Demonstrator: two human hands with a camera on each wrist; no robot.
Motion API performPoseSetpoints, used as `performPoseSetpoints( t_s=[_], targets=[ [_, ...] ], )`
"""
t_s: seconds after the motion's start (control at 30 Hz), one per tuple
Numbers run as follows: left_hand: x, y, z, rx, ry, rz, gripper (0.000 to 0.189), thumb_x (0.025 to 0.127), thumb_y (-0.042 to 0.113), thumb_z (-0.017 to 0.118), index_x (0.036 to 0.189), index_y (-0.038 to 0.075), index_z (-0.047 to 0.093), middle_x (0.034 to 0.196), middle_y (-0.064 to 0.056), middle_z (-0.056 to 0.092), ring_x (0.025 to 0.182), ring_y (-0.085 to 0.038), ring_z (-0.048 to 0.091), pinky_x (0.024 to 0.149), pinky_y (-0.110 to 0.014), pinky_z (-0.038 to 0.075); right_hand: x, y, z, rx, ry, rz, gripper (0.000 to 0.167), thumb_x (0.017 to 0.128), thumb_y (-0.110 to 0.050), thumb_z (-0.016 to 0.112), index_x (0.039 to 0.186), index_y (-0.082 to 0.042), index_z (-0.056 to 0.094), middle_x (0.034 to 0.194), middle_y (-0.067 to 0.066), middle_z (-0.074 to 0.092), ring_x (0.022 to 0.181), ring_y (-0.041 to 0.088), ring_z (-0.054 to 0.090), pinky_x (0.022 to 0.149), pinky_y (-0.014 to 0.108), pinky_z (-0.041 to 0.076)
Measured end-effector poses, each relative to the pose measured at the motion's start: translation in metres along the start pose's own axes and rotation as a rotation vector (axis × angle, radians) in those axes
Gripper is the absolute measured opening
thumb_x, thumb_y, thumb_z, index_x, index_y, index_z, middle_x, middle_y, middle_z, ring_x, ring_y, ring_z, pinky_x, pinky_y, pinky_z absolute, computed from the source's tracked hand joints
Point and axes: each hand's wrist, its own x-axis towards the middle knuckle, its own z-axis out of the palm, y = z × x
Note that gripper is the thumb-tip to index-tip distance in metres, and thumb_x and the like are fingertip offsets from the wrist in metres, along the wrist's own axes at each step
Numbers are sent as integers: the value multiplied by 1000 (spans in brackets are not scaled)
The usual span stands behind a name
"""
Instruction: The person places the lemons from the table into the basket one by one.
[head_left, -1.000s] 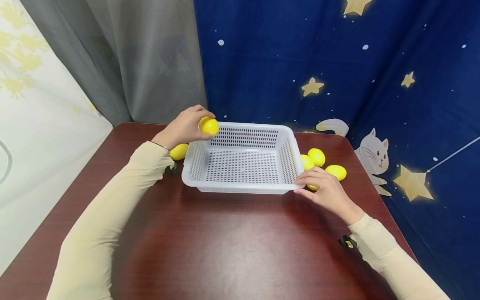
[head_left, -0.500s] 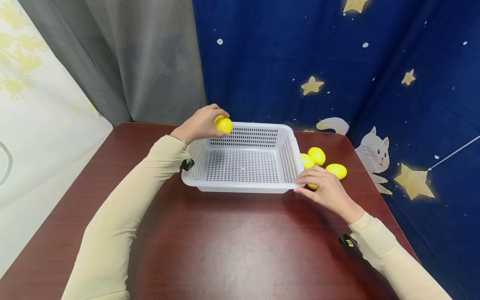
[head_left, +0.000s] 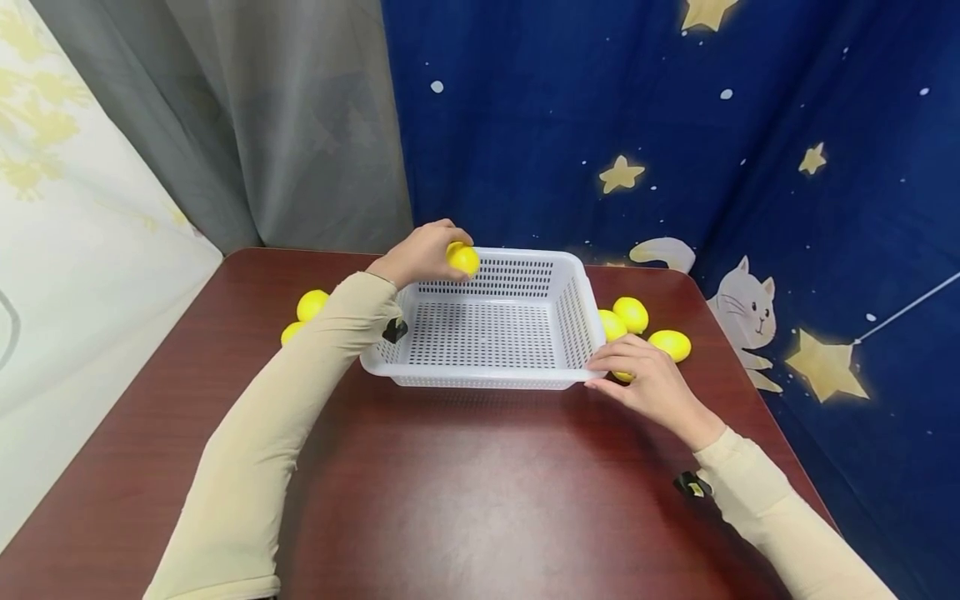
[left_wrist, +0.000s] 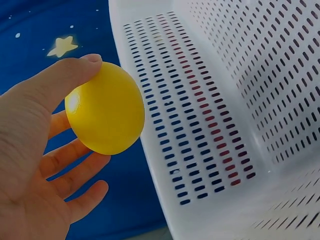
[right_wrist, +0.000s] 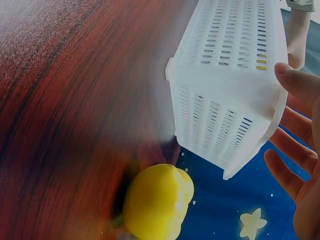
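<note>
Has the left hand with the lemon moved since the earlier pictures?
Yes. In the head view, the left hand with its lemon has moved rightward, judged against the blue curtain.

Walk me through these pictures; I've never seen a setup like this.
There's no machine here, just a person's bare left hand and right hand. The wide picture comes from a camera worn on the head, looking forward and down. The two close pictures come from cameras worn on the wrists, one for each hand. On the dark red table stands a white perforated basket, with loose lemons lying to its left and right. The left hand holds another lemon near the basket's far rim, while the right hand grips its near right corner.
</note>
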Motion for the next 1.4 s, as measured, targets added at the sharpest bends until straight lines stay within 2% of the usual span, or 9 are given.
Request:
performPoseSetpoints(
  t_s=[0.3,0.5,0.67,0.97,1.13,1.3,1.4],
  targets=[
    [10,-2,19,3,-57,-38,56,80,32,81,129,14,63,128,-9,59,106,-25,53,102,-37,50,-1,1,1,18,11,-9,37,66,-28,91,101,-21,79,103,-6,75,99,12,60,87,26,48],
    [13,-6,28,17,-92,-19,56,80,31,81,129,12,64,125,-8,61,110,-25,53,107,-38,46,-1,1,2,27,16,-7,37,66,-27,91,101,-21,79,103,-6,75,101,12,60,88,26,48],
    [12,-6,37,29,-118,-10,56,79,31,81,129,12,64,127,-7,61,108,-23,53,102,-36,47,-1,0,2,32,19,-10,37,67,-27,91,101,-20,79,103,-5,75,101,13,61,88,26,48],
    [17,3,50,21,-154,-14,58,78,30,83,129,11,64,126,-8,62,104,-22,56,101,-36,48,-2,1,2,48,41,-29,33,71,-33,88,99,-18,79,102,-4,76,100,14,61,90,22,45],
    [23,9,56,29,-151,16,56,77,30,83,127,11,65,123,-6,62,101,-20,56,97,-34,49,-2,1,2,49,40,-30,34,75,-41,82,99,-18,79,103,-4,75,100,15,61,89,23,46],
    [30,16,61,29,-156,53,56,77,30,84,126,9,65,123,-7,63,101,-20,57,96,-33,49,-2,1,2,54,32,-18,42,80,-52,69,100,-18,79,102,-4,75,100,14,61,89,25,46],
    [34,22,64,34,-162,71,55,77,29,84,125,10,66,123,-7,64,101,-20,57,96,-32,50,-2,1,3,57,31,-19,42,80,-52,68,100,-17,79,102,-4,75,100,14,61,89,25,46]
  ],
)
